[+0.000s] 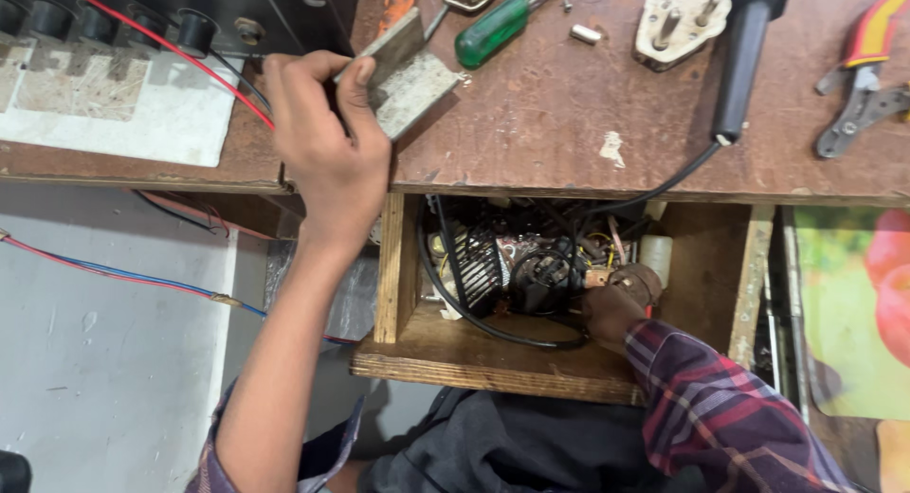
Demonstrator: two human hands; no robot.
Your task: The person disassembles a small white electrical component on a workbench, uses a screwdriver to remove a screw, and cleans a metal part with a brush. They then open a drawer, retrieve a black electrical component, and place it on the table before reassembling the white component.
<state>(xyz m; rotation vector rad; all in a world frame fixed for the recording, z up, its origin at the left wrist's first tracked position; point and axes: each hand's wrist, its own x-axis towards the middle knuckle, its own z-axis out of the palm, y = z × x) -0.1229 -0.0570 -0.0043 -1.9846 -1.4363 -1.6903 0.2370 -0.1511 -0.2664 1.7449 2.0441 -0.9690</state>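
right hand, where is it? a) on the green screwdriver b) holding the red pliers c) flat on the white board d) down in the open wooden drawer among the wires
d: the right hand reaches into the open wooden drawer among tangled black wires, far from the green screwdriver and red pliers up on the bench.

Single head view looks steeply down, close over workbench (pixel 569 123) and open drawer (pixel 493 356)

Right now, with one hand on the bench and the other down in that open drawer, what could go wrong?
1. The right hand is buried among tangled black cables in the wooden drawer; it could snag one on withdrawal.
2. The left hand grips a grey block at the bench edge; a slip might drop it.
3. The red wire runs under that hand and may get tugged.
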